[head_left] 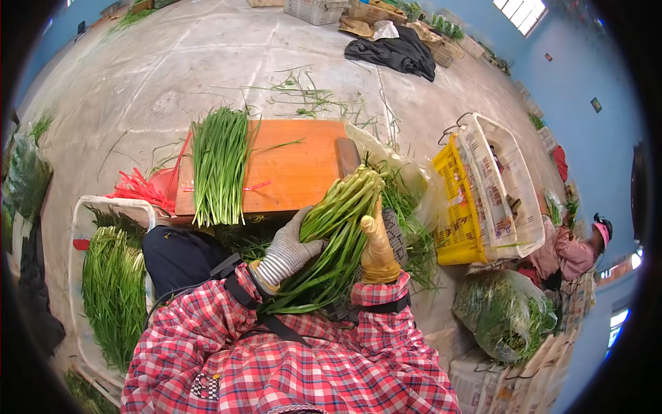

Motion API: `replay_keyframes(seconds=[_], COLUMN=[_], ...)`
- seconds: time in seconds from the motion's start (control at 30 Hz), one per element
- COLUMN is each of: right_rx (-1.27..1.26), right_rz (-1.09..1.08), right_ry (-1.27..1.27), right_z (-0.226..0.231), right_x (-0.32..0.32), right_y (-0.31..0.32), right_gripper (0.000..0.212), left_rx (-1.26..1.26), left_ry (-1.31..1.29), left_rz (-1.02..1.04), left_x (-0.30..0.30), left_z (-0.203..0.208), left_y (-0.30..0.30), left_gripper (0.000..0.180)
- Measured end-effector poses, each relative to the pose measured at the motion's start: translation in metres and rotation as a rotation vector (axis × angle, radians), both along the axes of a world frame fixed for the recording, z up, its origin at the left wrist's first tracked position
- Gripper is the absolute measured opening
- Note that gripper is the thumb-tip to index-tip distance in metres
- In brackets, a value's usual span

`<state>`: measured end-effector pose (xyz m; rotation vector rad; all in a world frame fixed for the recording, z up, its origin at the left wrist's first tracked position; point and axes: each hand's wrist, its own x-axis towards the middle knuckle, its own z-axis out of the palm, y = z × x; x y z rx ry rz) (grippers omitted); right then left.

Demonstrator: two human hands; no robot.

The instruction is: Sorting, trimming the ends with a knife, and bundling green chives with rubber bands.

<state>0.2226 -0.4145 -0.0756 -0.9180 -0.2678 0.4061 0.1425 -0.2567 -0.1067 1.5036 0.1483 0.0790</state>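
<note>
A loose bunch of garlic chives slants across my lap, its pale stem ends up and its leaves down toward my shirt. My left hand, in a grey-and-white striped glove, is closed around its left side. Against its right side rests my right hand, in a tan glove, with thumb and fingers stretched upward. Ahead of me, another bunch of chives lies on an orange board, across a red tie strip. A dark block sits at the board's right edge.
Red strips lie left of the board. A white crate at my left holds chives. Yellow and white crates stand at right, near a bag of greens and another person. Trimmings litter the floor.
</note>
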Motion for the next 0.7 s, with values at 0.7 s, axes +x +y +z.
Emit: replay_keyframes(seconds=[0.7], right_rx=[-0.04], right_rz=[-0.181], right_ry=[-0.058], right_z=[-0.021], right_x=[-0.001], right_y=[0.016], right_gripper=[0.064], left_rx=[0.319], left_ry=[0.008], left_rz=[-0.133], left_x=[0.01], left_z=[0.01], left_y=[-0.015], left_gripper=[0.053])
